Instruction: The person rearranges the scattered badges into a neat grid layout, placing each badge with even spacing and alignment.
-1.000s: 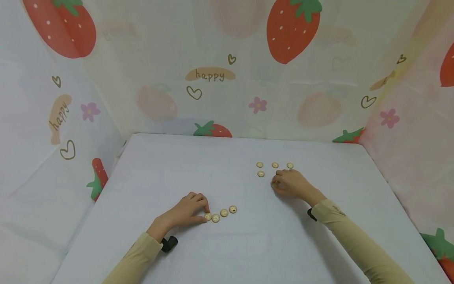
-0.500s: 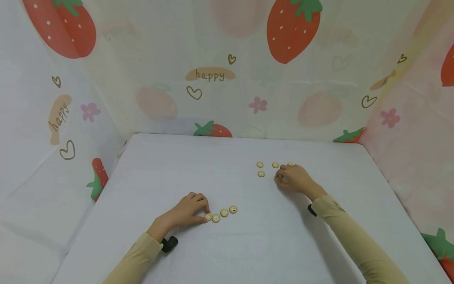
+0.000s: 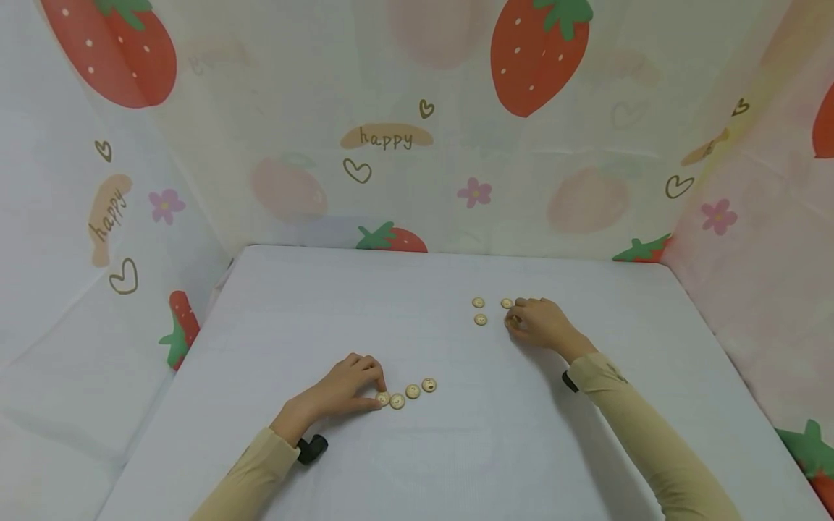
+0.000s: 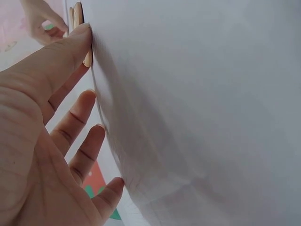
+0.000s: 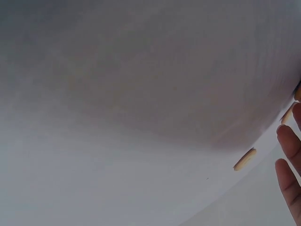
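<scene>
The right hand (image 3: 539, 323) pinched a small round button (image 3: 513, 320) between thumb and fingertips at the far part of the white table (image 3: 293, 304). Its grip was closed on that button, though whether the piece lay flat or was raised a little could not be told. Just behind it lay a back-row button (image 3: 507, 303), with a corner button (image 3: 478, 302) to the left of that one. A front-row button (image 3: 481, 320) lay nearer the person than the corner one, level with the held piece. Anything behind the right hand itself was hidden.

The step in hand looked like setting the held button beside the front-row one, so that both rows ran alike. The next move called for a small, careful adjustment to line it up, then loosening the thumb and fingers without nudging the neighbours.

The left hand (image 3: 339, 387) rested on the near part of the table, its thumb and forefinger gripping the end button (image 3: 383, 399) of a loose, curving line. A second button (image 3: 397, 401) lay just beside it, then a third button (image 3: 413, 391) and a fourth button (image 3: 428, 385). This hand seemed ready with the next piece, its remaining fingers spread apart.
</scene>
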`<act>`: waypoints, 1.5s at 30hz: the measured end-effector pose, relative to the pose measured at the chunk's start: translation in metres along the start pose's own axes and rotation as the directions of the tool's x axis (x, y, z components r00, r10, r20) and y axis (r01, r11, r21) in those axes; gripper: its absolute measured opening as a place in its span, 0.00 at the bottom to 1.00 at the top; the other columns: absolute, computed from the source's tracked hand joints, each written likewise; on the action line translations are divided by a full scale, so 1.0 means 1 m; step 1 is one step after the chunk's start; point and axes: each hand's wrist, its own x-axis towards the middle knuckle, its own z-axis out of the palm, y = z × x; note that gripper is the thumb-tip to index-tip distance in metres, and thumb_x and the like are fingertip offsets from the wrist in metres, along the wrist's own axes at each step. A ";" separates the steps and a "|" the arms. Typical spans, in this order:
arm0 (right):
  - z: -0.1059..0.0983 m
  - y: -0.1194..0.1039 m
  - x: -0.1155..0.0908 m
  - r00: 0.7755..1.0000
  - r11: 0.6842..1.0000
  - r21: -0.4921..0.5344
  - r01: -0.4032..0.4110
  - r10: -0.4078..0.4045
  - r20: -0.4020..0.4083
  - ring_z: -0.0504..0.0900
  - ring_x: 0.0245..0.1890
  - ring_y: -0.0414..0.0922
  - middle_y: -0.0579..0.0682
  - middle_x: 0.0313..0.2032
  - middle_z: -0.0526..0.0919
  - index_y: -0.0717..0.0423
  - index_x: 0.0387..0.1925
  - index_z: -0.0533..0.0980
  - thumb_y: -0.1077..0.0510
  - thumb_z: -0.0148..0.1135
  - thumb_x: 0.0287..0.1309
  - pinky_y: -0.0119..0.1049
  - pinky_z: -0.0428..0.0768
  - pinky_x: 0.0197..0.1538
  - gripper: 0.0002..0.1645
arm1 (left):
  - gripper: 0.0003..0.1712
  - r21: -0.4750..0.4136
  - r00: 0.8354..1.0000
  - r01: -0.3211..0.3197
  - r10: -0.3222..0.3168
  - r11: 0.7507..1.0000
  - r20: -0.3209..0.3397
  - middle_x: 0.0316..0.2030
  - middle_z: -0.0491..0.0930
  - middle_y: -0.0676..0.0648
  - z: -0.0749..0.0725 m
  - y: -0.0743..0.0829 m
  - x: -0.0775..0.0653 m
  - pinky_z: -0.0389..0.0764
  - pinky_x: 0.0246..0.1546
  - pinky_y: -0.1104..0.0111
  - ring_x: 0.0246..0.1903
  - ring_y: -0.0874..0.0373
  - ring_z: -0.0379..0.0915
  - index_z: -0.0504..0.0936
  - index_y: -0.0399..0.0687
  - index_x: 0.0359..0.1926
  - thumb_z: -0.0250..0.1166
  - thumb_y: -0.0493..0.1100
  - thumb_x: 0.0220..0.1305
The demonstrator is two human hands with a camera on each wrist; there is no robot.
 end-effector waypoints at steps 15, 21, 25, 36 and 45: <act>-0.003 0.001 0.000 1.000 0.999 0.020 -0.028 0.028 0.002 0.74 0.27 0.38 0.41 0.27 0.77 0.48 0.36 0.82 0.49 0.62 0.56 0.42 0.72 0.38 0.10 | 0.11 -0.004 1.000 -0.015 0.014 1.000 -0.010 0.47 0.71 0.55 -0.002 0.003 0.000 0.65 0.53 0.54 0.50 0.54 0.63 0.77 0.57 0.38 0.67 0.51 0.55; -0.002 0.001 -0.001 0.999 0.999 0.030 -0.020 0.021 -0.040 0.73 0.26 0.38 0.42 0.25 0.76 0.50 0.35 0.83 0.50 0.63 0.55 0.43 0.72 0.36 0.10 | 0.11 -0.006 1.000 -0.007 0.007 1.000 -0.002 0.47 0.71 0.55 -0.005 0.004 0.000 0.65 0.54 0.53 0.51 0.53 0.63 0.77 0.57 0.38 0.66 0.51 0.56; -0.001 0.001 -0.001 0.999 1.000 0.024 -0.020 0.021 -0.044 0.72 0.25 0.37 0.41 0.24 0.75 0.49 0.35 0.83 0.51 0.63 0.55 0.43 0.72 0.36 0.09 | 0.11 -0.006 1.000 -0.006 0.006 1.000 0.001 0.47 0.71 0.54 -0.005 0.004 0.000 0.65 0.54 0.53 0.51 0.52 0.63 0.77 0.56 0.38 0.67 0.51 0.56; -0.002 0.000 -0.001 0.999 0.998 0.041 -0.039 0.039 -0.017 0.73 0.26 0.37 0.41 0.26 0.76 0.49 0.36 0.82 0.51 0.62 0.56 0.42 0.71 0.37 0.09 | 0.11 -0.008 1.000 -0.003 0.003 1.000 0.002 0.47 0.71 0.54 -0.003 0.004 0.000 0.65 0.53 0.53 0.51 0.52 0.63 0.77 0.56 0.38 0.67 0.50 0.56; -0.003 -0.001 -0.002 0.998 0.997 0.063 -0.050 0.053 -0.042 0.78 0.31 0.41 0.44 0.29 0.79 0.51 0.38 0.82 0.52 0.62 0.56 0.44 0.73 0.38 0.11 | 0.11 -0.009 1.000 -0.008 0.008 1.000 -0.003 0.47 0.72 0.54 -0.003 0.003 -0.001 0.65 0.53 0.53 0.51 0.52 0.63 0.77 0.57 0.38 0.67 0.51 0.56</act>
